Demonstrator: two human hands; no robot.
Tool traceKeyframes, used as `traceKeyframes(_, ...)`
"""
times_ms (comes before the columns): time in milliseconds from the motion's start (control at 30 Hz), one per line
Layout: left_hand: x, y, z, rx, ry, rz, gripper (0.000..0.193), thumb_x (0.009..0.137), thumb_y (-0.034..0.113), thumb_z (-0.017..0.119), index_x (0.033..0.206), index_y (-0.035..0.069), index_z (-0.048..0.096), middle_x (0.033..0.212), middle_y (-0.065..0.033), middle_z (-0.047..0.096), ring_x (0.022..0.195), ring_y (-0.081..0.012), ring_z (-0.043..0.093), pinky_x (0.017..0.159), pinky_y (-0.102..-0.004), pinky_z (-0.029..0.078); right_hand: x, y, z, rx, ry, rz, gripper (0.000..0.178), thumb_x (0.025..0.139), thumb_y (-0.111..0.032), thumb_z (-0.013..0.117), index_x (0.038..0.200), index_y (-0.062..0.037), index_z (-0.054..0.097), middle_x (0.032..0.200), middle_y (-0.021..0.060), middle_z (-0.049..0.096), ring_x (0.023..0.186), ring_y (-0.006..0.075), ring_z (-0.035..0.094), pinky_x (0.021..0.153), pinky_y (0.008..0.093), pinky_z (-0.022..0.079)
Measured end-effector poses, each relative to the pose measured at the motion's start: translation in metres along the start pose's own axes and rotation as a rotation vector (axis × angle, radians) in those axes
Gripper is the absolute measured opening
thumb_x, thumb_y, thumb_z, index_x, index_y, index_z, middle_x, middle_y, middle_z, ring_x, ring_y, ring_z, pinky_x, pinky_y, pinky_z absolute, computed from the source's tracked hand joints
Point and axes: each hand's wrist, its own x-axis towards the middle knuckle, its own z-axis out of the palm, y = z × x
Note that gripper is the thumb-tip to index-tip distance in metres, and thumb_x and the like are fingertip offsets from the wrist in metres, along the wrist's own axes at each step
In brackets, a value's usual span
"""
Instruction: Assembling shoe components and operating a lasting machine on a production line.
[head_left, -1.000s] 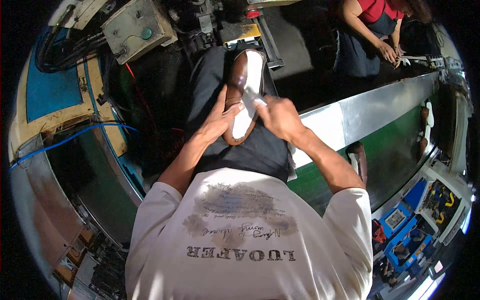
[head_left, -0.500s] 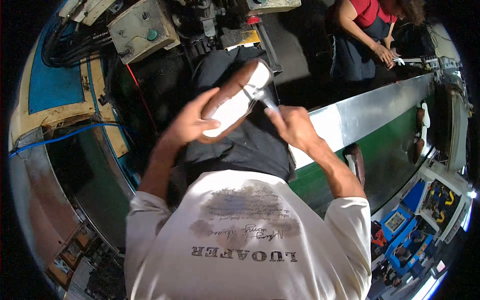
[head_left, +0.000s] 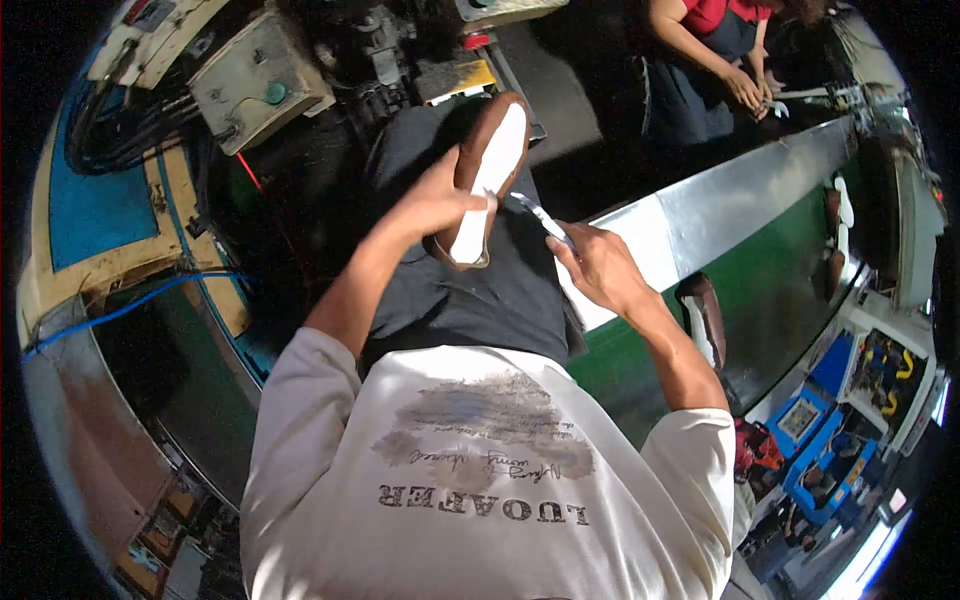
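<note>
Green conveyor beside held shoe.

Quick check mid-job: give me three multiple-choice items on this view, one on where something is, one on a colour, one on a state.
1. Where is the second shoe?
A. on the green belt to the person's right
B. on the blue floor
C. in the left hand

2. The held shoe's upturned sole is:
A. black
B. white
C. green

3. The right hand:
A. hangs empty
B. holds a thin tool
C. rests on the belt

Answers: 1 A, it lies on the belt by the right forearm. 2 B, white sole, brown rim. 3 B, fingers pinch the tool, tip near the shoe in the left hand.
</note>
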Motion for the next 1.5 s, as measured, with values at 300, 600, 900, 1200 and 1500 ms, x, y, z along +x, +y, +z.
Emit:
traceKeyframes(300,-0.066,-0.014,0.051,0.496,0.346,0.028,0.111,0.085,0.019,0.083,0.166,-0.006,0.01,0.161,-0.0372,0.035,0.148,-0.0485,0.041,0.122,-0.0464,0.037,0.058,0.012,0.028,-0.215,0.048,-0.285,0.038,0.104,-0.031,0.064,0.122,0.0024,0.068,0.099,0.0204,0.07,0.082,0.0396,0.072,0.07,0.0486,0.059)
traceKeyframes(600,-0.063,-0.033,0.026,0.092,0.195,0.048,0.097,0.096,0.026,0.076,0.169,0.002,0.016,0.167,-0.0255,0.034,0.153,-0.0372,0.038,0.124,-0.0426,0.032,0.064,0.038,0.049,-0.208,0.024,-0.245,0.04,0.104,-0.036,0.064,0.087,0.0006,0.067,0.085,0.0227,0.071,0.07,0.0426,0.072,0.061,0.0514,0.059)
traceKeyframes(900,-0.032,-0.038,0.034,-0.043,0.321,-0.002,0.082,0.108,0.037,0.06,0.169,0.003,0.017,0.164,-0.0295,0.038,0.152,-0.0386,0.04,0.124,-0.0421,0.031,0.05,0.043,0.032,-0.091,0.206,-0.212,0.042,0.106,-0.034,0.061,0.122,0.0043,0.069,0.091,0.0266,0.071,0.081,0.0429,0.073,0.07,0.0499,0.059)
traceKeyframes(1200,-0.033,-0.05,0.018,0.135,0.182,-0.055,0.099,0.103,0.039,0.069,0.167,-0.004,0.007,0.166,-0.0293,0.035,0.154,-0.0382,0.038,0.124,-0.0406,0.031,0.101,0.034,0.035,-0.419,0.067,-0.076,0.035,0.085,-0.014,0.074,0.106,-0.003,0.05,0.087,0.0216,0.072,0.075,0.0453,0.073,0.064,0.0545,0.059)
traceKeyframes(1500,-0.031,-0.048,0.021,0.014,0.215,-0.022,0.086,0.104,0.023,0.066,0.169,0.003,0.013,0.168,-0.0204,0.035,0.156,-0.0314,0.033,0.126,-0.0396,0.027,0.118,0.017,0.028,-0.394,0.081,0.009,0.029,0.087,-0.016,0.073,0.101,-0.0018,0.052,0.088,0.0254,0.071,0.078,0.0477,0.071,0.068,0.0552,0.058)
